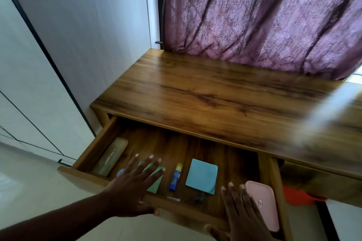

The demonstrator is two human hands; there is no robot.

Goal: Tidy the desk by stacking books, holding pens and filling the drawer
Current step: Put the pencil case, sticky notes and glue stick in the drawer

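Left hand (133,186): fingers straight and spread, palm over the front panel of the open drawer (86,177), thumb below the panel's top edge, fingertips reaching in over the drawer floor. It grips nothing.

Right hand (242,211): fingers straight and held together, laid over the same front panel further right, thumb under the edge. It grips nothing; its outer fingers lie just beside, possibly touching, a pink case (264,205).

Drawer contents, placed relative to the glue stick (176,177) lying near the middle of the drawer floor: a green sticky-note pad (154,182) lies just left of it, partly covered by the left hand's fingers; a small blue round item (120,172) shows further left, mostly hidden by the hand; a translucent greenish pencil case (110,157) lies at the far left against the drawer's side wall. A blue sticky-note pad (201,176) lies just right of the glue stick. The pink case lies at the far right, against the right wall. Small dark items near the front panel are too blurred to identify.

The drawer stands pulled out from under the wooden counter (215,92). A purple patterned curtain (254,15) hangs behind the counter.
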